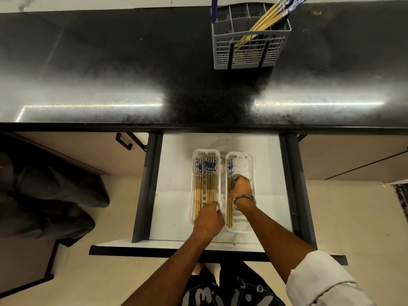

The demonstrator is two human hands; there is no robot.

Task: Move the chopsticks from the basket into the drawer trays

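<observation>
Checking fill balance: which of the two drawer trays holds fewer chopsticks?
The right tray, under the right hand: only a few chopsticks along its left edge. The left tray is nearly filled across.

Dark speckled stone surface (110, 62) spans frame, two bright light streaks reflected along its front half. Pale wall strip (88, 2) behind surface. Beige cabinet fronts (72, 151) below surface edge, black handle (123, 141) on left one. Cream floor (99, 272) beneath. Dark crumpled cloth heap (44, 195) on floor, left, below surface. Patterned mat edge (401, 195) far right.
</observation>
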